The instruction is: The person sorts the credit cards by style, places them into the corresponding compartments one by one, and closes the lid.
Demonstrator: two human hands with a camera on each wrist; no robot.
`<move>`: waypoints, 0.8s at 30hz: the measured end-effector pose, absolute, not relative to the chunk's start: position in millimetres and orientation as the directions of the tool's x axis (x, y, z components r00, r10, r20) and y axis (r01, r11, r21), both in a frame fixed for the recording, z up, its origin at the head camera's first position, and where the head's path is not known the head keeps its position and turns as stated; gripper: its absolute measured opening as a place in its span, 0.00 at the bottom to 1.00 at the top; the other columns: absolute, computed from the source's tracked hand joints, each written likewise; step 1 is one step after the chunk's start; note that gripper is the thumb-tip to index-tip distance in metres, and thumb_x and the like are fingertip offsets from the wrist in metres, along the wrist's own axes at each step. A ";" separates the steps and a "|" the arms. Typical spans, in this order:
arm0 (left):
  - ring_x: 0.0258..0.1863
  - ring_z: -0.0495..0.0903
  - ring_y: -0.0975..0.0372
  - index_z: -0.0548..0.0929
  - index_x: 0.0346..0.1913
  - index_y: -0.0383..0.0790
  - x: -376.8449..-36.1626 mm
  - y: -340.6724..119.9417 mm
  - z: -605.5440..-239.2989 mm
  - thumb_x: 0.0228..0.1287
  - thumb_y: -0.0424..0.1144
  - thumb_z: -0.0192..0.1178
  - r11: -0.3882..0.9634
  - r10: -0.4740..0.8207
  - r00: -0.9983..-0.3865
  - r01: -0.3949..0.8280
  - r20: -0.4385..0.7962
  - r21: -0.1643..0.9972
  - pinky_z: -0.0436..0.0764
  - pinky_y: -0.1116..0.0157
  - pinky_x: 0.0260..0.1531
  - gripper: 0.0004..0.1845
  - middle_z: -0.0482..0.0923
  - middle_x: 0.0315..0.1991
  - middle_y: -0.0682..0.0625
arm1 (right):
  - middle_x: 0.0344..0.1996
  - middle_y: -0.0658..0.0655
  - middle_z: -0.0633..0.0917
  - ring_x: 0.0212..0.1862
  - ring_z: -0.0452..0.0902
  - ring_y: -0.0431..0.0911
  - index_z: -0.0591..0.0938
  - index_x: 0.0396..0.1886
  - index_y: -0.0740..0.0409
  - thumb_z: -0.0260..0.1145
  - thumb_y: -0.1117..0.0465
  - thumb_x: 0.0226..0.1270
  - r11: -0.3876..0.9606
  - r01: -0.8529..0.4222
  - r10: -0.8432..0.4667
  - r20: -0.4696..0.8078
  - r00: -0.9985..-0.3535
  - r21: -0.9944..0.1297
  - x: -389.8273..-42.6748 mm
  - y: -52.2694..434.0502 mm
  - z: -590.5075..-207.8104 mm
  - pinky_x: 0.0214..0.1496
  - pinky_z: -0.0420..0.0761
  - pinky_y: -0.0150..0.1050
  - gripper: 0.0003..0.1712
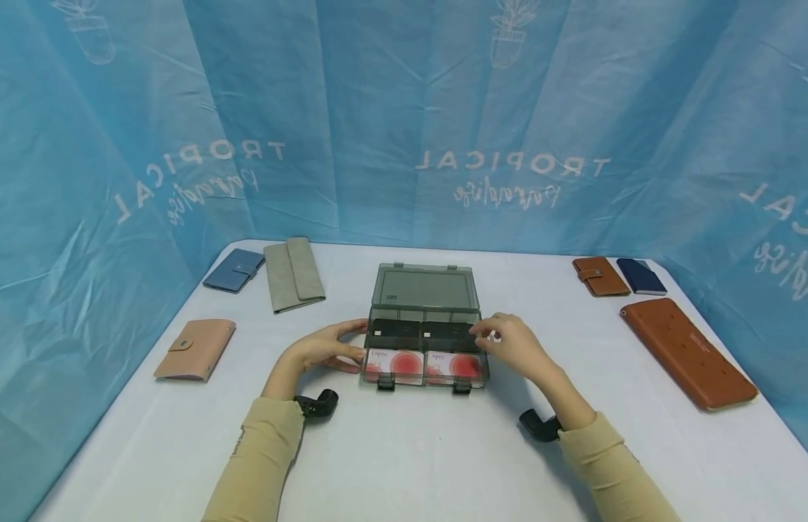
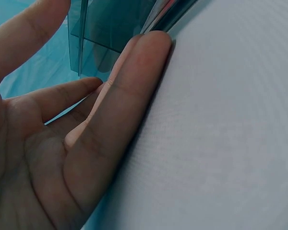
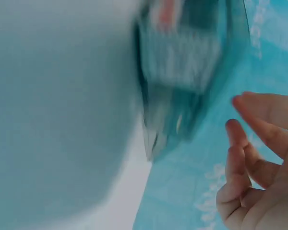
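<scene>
A translucent grey-green plastic case (image 1: 426,288) stands on the table with its lid raised at the back. Black cards (image 1: 396,341) fill its rear compartments, and red-and-white cards (image 1: 381,360) lie in the front ones. My left hand (image 1: 320,348) rests beside the case's left wall, fingers extended; in the left wrist view its fingertips (image 2: 156,45) reach the case. At the right edge, my right hand (image 1: 513,346) hovers by the rear compartment. Its fingers are loosely bent with nothing between them in the right wrist view, where the case (image 3: 182,62) looks blurred.
To the left lie a pink card holder (image 1: 196,349), a blue wallet (image 1: 235,270) and a grey-beige wallet (image 1: 294,275). On the right are a small brown wallet (image 1: 601,276), a navy holder (image 1: 640,276) and a large brown wallet (image 1: 687,354). Blue curtain (image 1: 390,123) surrounds the table.
</scene>
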State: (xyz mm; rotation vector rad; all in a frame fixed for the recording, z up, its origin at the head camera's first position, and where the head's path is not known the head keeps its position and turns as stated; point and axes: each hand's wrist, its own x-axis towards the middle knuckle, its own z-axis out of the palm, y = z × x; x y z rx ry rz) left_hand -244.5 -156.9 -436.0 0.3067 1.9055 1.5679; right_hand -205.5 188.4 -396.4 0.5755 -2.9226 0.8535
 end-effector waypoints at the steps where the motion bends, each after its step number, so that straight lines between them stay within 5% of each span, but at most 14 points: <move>1: 0.39 0.79 0.56 0.47 0.73 0.37 -244.4 -156.9 -436.1 0.58 0.32 0.62 0.261 0.553 -0.766 -0.214 -0.327 0.941 0.82 0.55 0.44 0.44 0.44 0.72 0.38 | 0.35 0.56 0.81 0.37 0.73 0.48 0.83 0.45 0.60 0.64 0.64 0.62 0.759 -0.333 -0.318 0.127 -0.939 -0.560 -212.3 191.6 -394.0 0.33 0.76 0.40 0.12; 7: 0.40 0.79 0.56 0.47 0.73 0.39 -244.6 -159.1 -435.7 0.58 0.32 0.62 0.263 0.546 -0.770 -0.217 -0.330 0.940 0.81 0.54 0.45 0.45 0.44 0.72 0.38 | 0.57 0.71 0.68 0.54 0.69 0.61 0.57 0.70 0.64 0.54 0.60 0.70 0.557 -0.008 -0.255 -0.161 -0.953 -0.831 -274.9 201.2 -396.5 0.55 0.74 0.52 0.32; 11: 0.41 0.79 0.56 0.48 0.73 0.40 -244.2 -156.9 -435.7 0.57 0.32 0.62 0.259 0.546 -0.769 -0.223 -0.333 0.940 0.81 0.54 0.45 0.45 0.44 0.72 0.38 | 0.49 0.68 0.71 0.48 0.70 0.56 0.42 0.73 0.64 0.51 0.58 0.72 0.470 0.190 -0.242 -0.332 -0.912 -0.862 -305.1 198.1 -408.1 0.60 0.71 0.51 0.39; 13: 0.41 0.79 0.56 0.48 0.73 0.40 -244.1 -155.2 -436.0 0.57 0.31 0.62 0.259 0.545 -0.768 -0.227 -0.336 0.939 0.81 0.55 0.45 0.44 0.45 0.72 0.38 | 0.38 0.60 0.72 0.38 0.70 0.49 0.44 0.73 0.63 0.51 0.56 0.72 0.381 0.293 -0.209 -0.390 -0.897 -0.877 -313.8 197.5 -410.1 0.57 0.73 0.47 0.39; 16: 0.41 0.79 0.56 0.48 0.73 0.40 -243.6 -153.3 -435.7 0.57 0.31 0.63 0.259 0.540 -0.769 -0.234 -0.342 0.937 0.82 0.55 0.45 0.45 0.45 0.71 0.38 | 0.33 0.53 0.70 0.31 0.66 0.41 0.47 0.73 0.61 0.48 0.55 0.72 0.198 0.395 -0.198 -0.431 -0.880 -0.897 -320.6 198.5 -404.6 0.49 0.73 0.40 0.36; 20: 0.41 0.79 0.56 0.48 0.73 0.40 -243.1 -153.7 -434.5 0.57 0.31 0.63 0.267 0.530 -0.776 -0.231 -0.343 0.936 0.82 0.55 0.45 0.45 0.45 0.72 0.38 | 0.39 0.55 0.69 0.37 0.69 0.43 0.52 0.69 0.63 0.46 0.55 0.73 0.043 0.329 -0.259 -0.328 -0.908 -0.943 -316.1 197.8 -384.0 0.52 0.72 0.40 0.31; 24: 0.41 0.78 0.56 0.48 0.73 0.39 -242.9 -154.6 -434.7 0.56 0.32 0.63 0.271 0.528 -0.779 -0.222 -0.338 0.937 0.82 0.54 0.45 0.45 0.45 0.72 0.38 | 0.46 0.56 0.71 0.50 0.70 0.47 0.61 0.60 0.62 0.45 0.57 0.75 -0.079 0.041 -0.322 -0.013 -0.947 -0.996 -296.6 198.4 -363.7 0.63 0.67 0.44 0.19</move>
